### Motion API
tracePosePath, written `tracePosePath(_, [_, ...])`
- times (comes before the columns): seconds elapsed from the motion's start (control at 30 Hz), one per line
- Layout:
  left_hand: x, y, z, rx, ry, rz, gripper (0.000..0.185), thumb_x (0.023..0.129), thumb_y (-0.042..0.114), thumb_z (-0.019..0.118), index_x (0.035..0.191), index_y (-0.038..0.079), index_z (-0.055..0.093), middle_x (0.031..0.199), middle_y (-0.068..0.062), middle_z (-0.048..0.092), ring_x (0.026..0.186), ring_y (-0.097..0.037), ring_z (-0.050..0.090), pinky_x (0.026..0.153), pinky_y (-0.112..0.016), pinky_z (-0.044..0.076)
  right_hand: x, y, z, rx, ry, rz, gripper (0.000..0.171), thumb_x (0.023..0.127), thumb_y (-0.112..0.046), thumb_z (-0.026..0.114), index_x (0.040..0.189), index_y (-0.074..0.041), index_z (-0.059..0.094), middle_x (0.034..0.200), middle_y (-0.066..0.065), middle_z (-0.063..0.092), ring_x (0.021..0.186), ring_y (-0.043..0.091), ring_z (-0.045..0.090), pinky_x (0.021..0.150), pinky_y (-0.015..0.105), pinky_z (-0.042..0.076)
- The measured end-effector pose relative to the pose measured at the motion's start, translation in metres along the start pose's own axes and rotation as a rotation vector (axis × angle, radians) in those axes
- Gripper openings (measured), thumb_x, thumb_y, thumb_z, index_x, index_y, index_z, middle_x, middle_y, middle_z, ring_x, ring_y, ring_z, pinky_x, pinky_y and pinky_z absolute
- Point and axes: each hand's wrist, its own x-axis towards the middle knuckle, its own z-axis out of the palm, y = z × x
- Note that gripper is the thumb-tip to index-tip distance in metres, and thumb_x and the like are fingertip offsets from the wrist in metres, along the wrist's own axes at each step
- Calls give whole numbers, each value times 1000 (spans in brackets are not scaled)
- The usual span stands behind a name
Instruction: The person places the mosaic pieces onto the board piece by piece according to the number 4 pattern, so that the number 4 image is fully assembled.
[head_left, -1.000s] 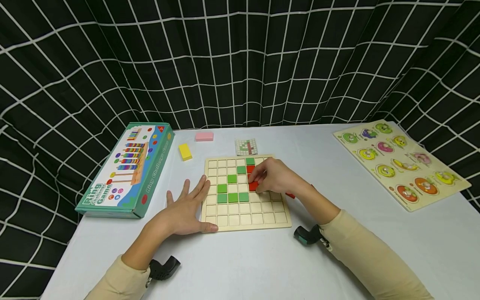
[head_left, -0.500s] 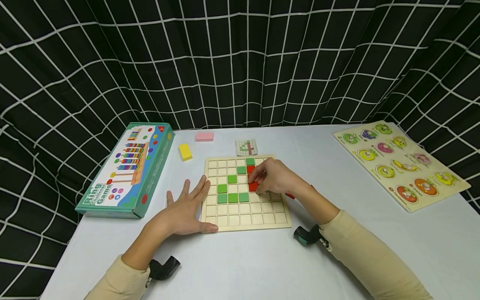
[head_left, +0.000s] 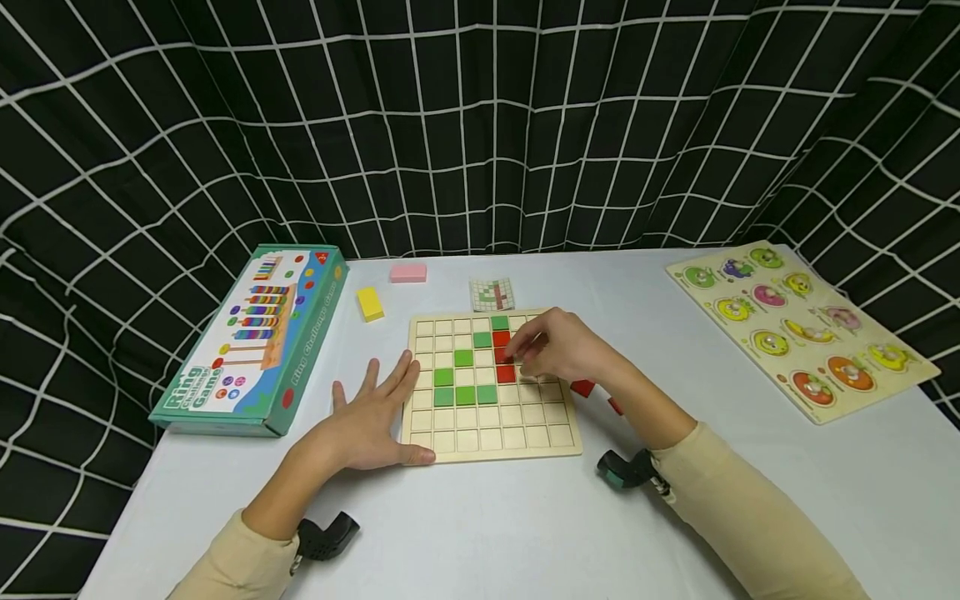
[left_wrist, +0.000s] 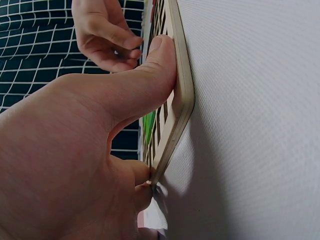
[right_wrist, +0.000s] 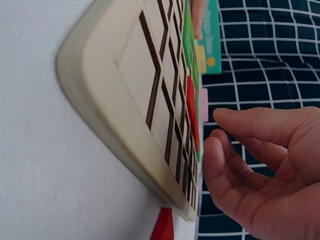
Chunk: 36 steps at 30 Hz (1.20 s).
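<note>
In the head view my left hand (head_left: pixel 375 417) rests at the left edge of a wooden grid board (head_left: pixel 487 442), fingers spread and straight; the left wrist view shows its thumb (left_wrist: pixel 159 55) on the board's rim. Several green square tiles (head_left: pixel 464 395) lie in the grid. A short column of red square tiles (head_left: pixel 506 374) runs below the topmost green tile. Just right of that column hovers my right hand (head_left: pixel 566 346). Its fingers bend loosely, and the right wrist view shows a gap between thumb and fingertips (right_wrist: pixel 222 117) with nothing in it.
Loose red tiles (head_left: pixel 582 387) lie off the board's right edge, near the right forearm. Behind the board is a small pattern card (head_left: pixel 492 295). A yellow block (head_left: pixel 371 304), a pink block (head_left: pixel 408 273) and a game box (head_left: pixel 247 333) are leftward; a fruit puzzle board (head_left: pixel 802 329) lies right.
My right hand has let go of the lowest red tile and drawn slightly right and up, uncovering the red column and the loose red tiles. The left hand has stayed put.
</note>
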Motion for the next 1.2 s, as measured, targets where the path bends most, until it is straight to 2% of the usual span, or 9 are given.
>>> tracePosePath(0.5, [-1,0,0,-5,4,3,127,78,69,79,169,14,10,178,-3,0,159,-51,-1,107,-90,0,-16,16,-21,-44,57,-9,24,85,1,76,107,-8,81,98,10,76,90,20,65,81,33,51])
tracePosePath(0.73, [-1,-1,0,-4,3,6,128,78,70,79,169,15,9,178,-3,-1,159,-51,-1,107,-90,0,-22,27,-31,-42,54,-17,27,84,5,73,108,-5,80,97,10,74,91,23,63,76,33,52])
tracePosePath(1.03, [-1,-2,0,-8,1,10,127,78,70,79,169,14,9,178,-3,0,159,-51,-1,107,-90,-1,-30,39,-42,-83,46,14,28,85,2,73,110,-9,80,110,10,75,102,28,63,84,35,53])
tracePosePath(1.2, [0,-2,0,-5,0,11,127,78,71,78,169,14,9,178,-3,0,159,-51,-1,107,-90,-1,-33,45,-50,-101,39,12,32,81,4,73,110,-7,80,113,11,75,105,30,64,84,35,53])
